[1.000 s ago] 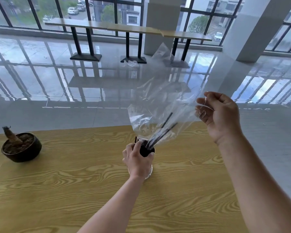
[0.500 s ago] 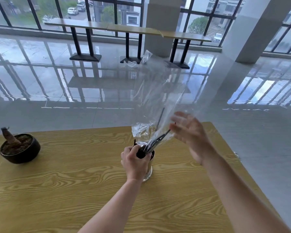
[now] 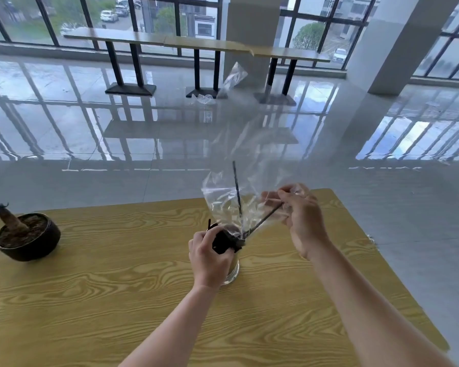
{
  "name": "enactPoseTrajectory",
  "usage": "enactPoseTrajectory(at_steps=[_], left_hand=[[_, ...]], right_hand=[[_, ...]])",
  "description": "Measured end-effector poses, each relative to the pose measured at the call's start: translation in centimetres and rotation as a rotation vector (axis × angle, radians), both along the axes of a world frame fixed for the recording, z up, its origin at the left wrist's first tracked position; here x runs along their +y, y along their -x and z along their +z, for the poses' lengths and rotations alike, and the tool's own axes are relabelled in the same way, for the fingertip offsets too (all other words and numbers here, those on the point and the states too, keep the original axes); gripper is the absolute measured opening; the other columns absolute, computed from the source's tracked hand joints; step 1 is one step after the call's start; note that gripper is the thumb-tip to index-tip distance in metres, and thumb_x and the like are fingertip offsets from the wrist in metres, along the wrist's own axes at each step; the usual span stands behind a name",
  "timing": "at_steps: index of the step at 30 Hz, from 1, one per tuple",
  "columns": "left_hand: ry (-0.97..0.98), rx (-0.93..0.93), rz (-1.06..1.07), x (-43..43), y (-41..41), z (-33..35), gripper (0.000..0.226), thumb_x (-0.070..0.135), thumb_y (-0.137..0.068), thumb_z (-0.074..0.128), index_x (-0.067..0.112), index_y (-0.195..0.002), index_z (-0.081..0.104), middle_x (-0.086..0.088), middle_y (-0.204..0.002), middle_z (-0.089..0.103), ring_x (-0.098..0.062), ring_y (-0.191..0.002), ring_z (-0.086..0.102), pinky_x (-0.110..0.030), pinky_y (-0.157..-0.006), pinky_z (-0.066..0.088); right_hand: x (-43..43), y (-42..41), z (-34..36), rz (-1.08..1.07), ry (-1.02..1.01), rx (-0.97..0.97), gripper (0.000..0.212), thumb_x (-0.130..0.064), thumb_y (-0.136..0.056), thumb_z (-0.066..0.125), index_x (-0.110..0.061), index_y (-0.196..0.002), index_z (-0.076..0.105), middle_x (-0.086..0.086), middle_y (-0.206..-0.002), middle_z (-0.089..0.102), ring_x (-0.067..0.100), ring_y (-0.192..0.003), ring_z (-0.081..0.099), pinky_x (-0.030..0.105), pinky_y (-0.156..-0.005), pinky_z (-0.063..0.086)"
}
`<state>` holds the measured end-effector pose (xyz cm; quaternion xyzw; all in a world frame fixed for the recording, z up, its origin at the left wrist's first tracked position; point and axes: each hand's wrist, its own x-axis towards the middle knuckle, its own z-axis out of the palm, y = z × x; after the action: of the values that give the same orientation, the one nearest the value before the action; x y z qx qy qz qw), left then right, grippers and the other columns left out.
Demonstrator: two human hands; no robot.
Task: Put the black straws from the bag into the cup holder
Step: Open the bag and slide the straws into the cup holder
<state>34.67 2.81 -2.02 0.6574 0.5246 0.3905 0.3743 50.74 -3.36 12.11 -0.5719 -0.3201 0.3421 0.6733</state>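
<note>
Down comes the right hand (image 3: 300,218) from where it hung out to the side a second ago, and now it pinches the clear bag (image 3: 239,202) just right of the straws, fingers closed on the film and, it seems, on the tip of one slanting straw (image 3: 265,219) through the plastic; the blur there makes that hard to confirm. The left hand (image 3: 210,256) has not budged: it is wrapped around the top of the cup holder (image 3: 229,271), a clear glass standing on the wooden table (image 3: 90,300), gripping the bag's neck and a dark bunch of straw ends at the rim. Another straw (image 3: 237,192) now stands nearly upright inside the bag, its top poking well above the crumpled lower folds, while the slanting one leans right toward the right hand. Both meet at the mouth of the glass. One short black tip (image 3: 209,224) sticks up just left of the left thumb. Above, the bag billows upward, see-through against the shiny floor. Far left on the table sits a dark bowl-shaped pot (image 3: 27,238) of soil with a brown stub in it, well apart from the hands.
</note>
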Motion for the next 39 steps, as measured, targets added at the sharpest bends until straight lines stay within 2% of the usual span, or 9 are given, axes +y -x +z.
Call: enactPoseTrajectory(at_steps=[7, 11, 16, 19, 21, 25, 29, 33, 39], left_hand=[[0.182, -0.021, -0.053, 0.4, -0.1, 1.1, 0.054, 0.022, -0.064, 0.048, 0.033, -0.112, 0.072, 0.005, -0.103, 0.049, -0.018, -0.105, 0.040, -0.036, -0.098, 0.029], [0.330, -0.340, -0.032, 1.2, -0.5, 2.1, 0.032, 0.005, -0.060, 0.046, 0.016, -0.072, 0.074, 0.002, -0.086, 0.070, -0.029, -0.097, 0.061, -0.045, -0.089, 0.044], [0.415, -0.454, -0.054, 2.5, -0.1, 1.9, 0.044, -0.012, -0.069, 0.048, 0.020, -0.076, 0.078, 0.000, -0.086, 0.077, -0.029, -0.096, 0.069, -0.046, -0.089, 0.056], [0.469, -0.552, -0.121, 2.6, 0.4, 2.5, 0.040, 0.000, -0.058, 0.051, 0.022, -0.078, 0.078, 0.000, -0.080, 0.077, -0.020, -0.085, 0.071, -0.027, -0.067, 0.057], [0.489, -0.606, -0.177, 2.9, 0.9, 2.5, 0.044, 0.003, -0.053, 0.049, 0.017, -0.084, 0.077, -0.005, -0.082, 0.077, -0.016, -0.079, 0.072, -0.023, -0.065, 0.055], [0.464, -0.547, -0.280, 3.3, 1.8, 2.4, 0.035, 0.012, -0.064, 0.057, 0.002, -0.093, 0.075, -0.014, -0.094, 0.077, -0.016, -0.084, 0.071, -0.032, -0.078, 0.046], [0.421, -0.513, -0.326, 3.5, 2.1, 2.3, 0.011, 0.008, -0.074, 0.075, 0.007, -0.084, 0.078, -0.005, -0.102, 0.077, -0.016, -0.095, 0.072, -0.024, -0.078, 0.051], [0.440, -0.584, -0.371, 3.5, 2.2, 2.5, 0.024, 0.000, -0.078, 0.079, 0.006, -0.101, 0.076, -0.022, -0.093, 0.077, -0.030, -0.081, 0.075, -0.031, -0.075, 0.059], [0.291, -0.387, -0.348, 3.6, 1.8, 2.6, 0.008, -0.006, -0.076, 0.076, -0.003, -0.070, 0.072, -0.005, -0.093, 0.078, -0.021, -0.088, 0.076, -0.033, -0.080, 0.061]], right_hand=[[0.0, -0.1, -1.1, 0.041, -0.094, 0.277, 0.016, -0.005, -0.099, 0.043, -0.013, -0.093, 0.056, 0.024, -0.095, 0.074, 0.038, -0.095, 0.072, 0.051, -0.079, 0.058], [0.3, 0.1, -1.9, 0.039, -0.106, 0.348, 0.013, -0.006, -0.098, 0.047, -0.002, -0.106, 0.057, 0.023, -0.096, 0.074, 0.037, -0.091, 0.073, 0.048, -0.076, 0.060], [0.9, 0.1, -2.2, 0.077, -0.105, 0.353, 0.016, -0.007, -0.099, 0.047, -0.011, -0.091, 0.060, 0.023, -0.097, 0.074, 0.039, -0.095, 0.073, 0.053, -0.081, 0.059], [1.1, 0.0, -2.1, 0.084, -0.110, 0.345, 0.019, -0.006, -0.099, 0.046, -0.013, -0.090, 0.060, 0.024, -0.099, 0.074, 0.040, -0.096, 0.072, 0.052, -0.080, 0.059], [1.4, -0.1, -2.0, 0.075, -0.116, 0.350, 0.020, -0.003, -0.100, 0.045, -0.012, -0.091, 0.061, 0.025, -0.100, 0.073, 0.041, -0.098, 0.072, 0.053, -0.081, 0.059], [1.7, -0.1, -1.9, 0.062, -0.107, 0.345, 0.023, -0.002, -0.102, 0.043, -0.012, -0.091, 0.060, 0.024, -0.103, 0.073, 0.040, -0.100, 0.071, 0.055, -0.083, 0.059], [1.9, -0.1, -2.0, 0.065, -0.097, 0.325, 0.023, -0.003, -0.103, 0.042, -0.013, -0.093, 0.060, 0.022, -0.107, 0.073, 0.037, -0.100, 0.072, 0.055, -0.085, 0.057], [2.2, -0.1, -2.1, 0.100, -0.059, 0.320, 0.020, -0.005, -0.104, 0.043, -0.012, -0.094, 0.058, 0.021, -0.107, 0.074, 0.037, -0.098, 0.073, 0.055, -0.084, 0.057], [2.2, -0.6, -2.5, 0.043, 0.054, -0.023, 0.008, -0.011, -0.102, 0.052, -0.008, -0.098, 0.059, 0.015, -0.097, 0.076, 0.032, -0.093, 0.074, 0.045, -0.081, 0.061]])
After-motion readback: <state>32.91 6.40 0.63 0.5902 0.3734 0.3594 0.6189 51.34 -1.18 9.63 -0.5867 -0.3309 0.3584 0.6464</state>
